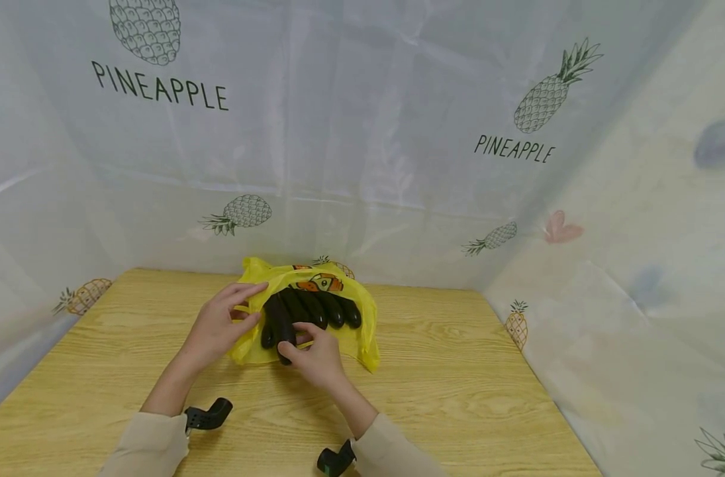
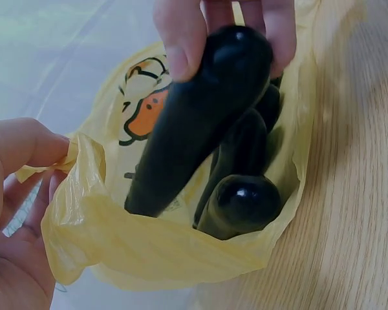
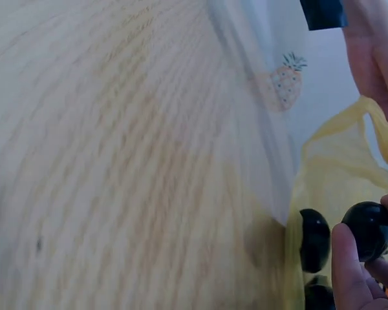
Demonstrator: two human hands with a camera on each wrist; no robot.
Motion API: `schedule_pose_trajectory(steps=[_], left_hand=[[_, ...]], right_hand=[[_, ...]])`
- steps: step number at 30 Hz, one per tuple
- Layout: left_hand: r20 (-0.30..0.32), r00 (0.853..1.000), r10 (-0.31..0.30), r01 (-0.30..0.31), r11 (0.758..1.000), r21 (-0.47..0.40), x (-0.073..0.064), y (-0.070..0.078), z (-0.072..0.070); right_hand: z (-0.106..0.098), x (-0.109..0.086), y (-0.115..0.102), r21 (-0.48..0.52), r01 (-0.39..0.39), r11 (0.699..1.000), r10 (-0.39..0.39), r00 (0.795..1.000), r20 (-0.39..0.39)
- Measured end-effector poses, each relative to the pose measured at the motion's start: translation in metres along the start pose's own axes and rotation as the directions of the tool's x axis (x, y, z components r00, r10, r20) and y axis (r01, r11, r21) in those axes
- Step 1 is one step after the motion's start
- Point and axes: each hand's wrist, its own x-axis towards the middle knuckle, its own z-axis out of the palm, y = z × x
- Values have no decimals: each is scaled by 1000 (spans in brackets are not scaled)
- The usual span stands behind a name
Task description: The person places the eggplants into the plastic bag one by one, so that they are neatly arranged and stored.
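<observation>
Between the thumb and fingers of my right hand (image 1: 318, 356) is a dark eggplant (image 1: 281, 324), gripped near its rounded end and tilted over the mouth of a yellow plastic bag (image 1: 369, 324). Several more eggplants (image 1: 335, 310) lie side by side inside the bag. At the bag's left edge, my left hand (image 1: 220, 321) pinches the thin plastic. The left wrist view shows that hand (image 2: 16, 194) with bunched yellow plastic (image 2: 84, 187) at its fingertips. In the right wrist view the held eggplant's round end (image 3: 368, 229) shows between thumb and fingers.
The bag lies on a wood-grain table (image 1: 457, 371) near its back edge. Behind and to the right hangs a pale sheet (image 1: 362, 132) printed with pineapples. Each wrist carries a black camera mount (image 1: 210, 415).
</observation>
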Motion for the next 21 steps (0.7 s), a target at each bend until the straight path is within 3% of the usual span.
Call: schedule_pose_trajectory(steps=[10, 21], left_hand=[[0, 1000, -3, 3, 1000, -4, 0, 1, -1], [-4, 1000, 0, -1, 1000, -8, 1, 0, 0]], right_hand=[[22, 2, 2, 0, -14, 1000, 14, 1000, -24], [33, -1, -2, 14, -41, 999, 41, 999, -30]])
